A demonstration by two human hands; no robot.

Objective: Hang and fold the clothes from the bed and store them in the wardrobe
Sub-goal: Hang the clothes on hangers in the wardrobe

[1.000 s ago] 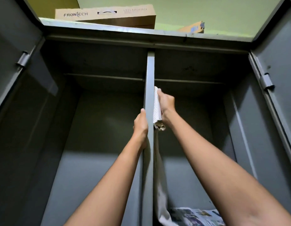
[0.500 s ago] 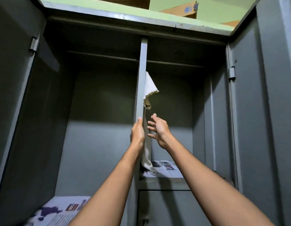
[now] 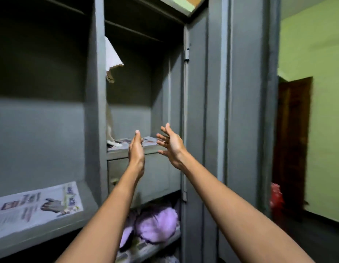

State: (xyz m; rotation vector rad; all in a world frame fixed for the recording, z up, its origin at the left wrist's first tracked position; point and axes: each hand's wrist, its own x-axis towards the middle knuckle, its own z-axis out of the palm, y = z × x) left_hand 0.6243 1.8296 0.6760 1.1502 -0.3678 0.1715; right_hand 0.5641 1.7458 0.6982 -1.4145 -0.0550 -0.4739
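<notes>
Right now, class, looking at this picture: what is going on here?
A person faces an open grey metal wardrobe, left hand and right hand raised open and empty before its right compartment. A white ribbed garment hangs there beside the central divider, reaching down to a newspaper-lined shelf. Purple clothes lie lower down.

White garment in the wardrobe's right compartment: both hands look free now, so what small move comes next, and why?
Probably lower both hands and turn to fetch the next piece. The white garment hangs beside the divider on its own, its lower end reaching the paper-lined shelf. The left hand and right hand are open, hold nothing and are clear of the cloth.
</notes>
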